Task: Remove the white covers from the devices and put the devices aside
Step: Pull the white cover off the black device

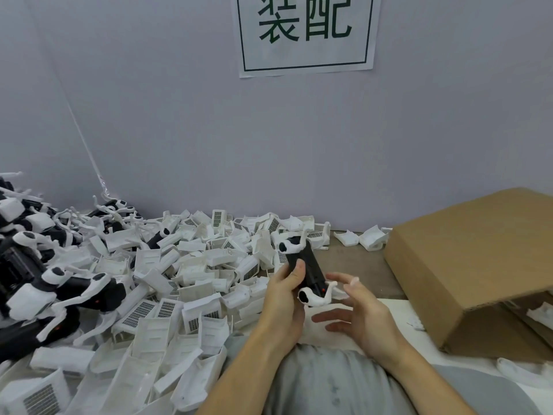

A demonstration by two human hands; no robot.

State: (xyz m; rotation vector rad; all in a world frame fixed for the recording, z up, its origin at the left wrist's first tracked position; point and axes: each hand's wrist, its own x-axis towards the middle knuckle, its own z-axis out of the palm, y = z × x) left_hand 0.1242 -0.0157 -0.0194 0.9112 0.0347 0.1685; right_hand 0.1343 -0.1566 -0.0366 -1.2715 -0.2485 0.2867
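Note:
My left hand [284, 298] grips a black device [308, 269] with white end pieces, holding it tilted above the table near the middle. No white cover shows on its black body. My right hand [356, 313] hovers just right of the device, fingers spread and relaxed, holding nothing. A big heap of white covers [191, 280] with grey grilles spreads across the table to the left. Further left lies a pile of black-and-white devices [54, 283].
An open brown cardboard box [466, 265] lies on its side at the right, close to my right hand. Two loose white covers [362, 239] sit by the wall behind it. A grey wall with a paper sign [305, 34] closes the back.

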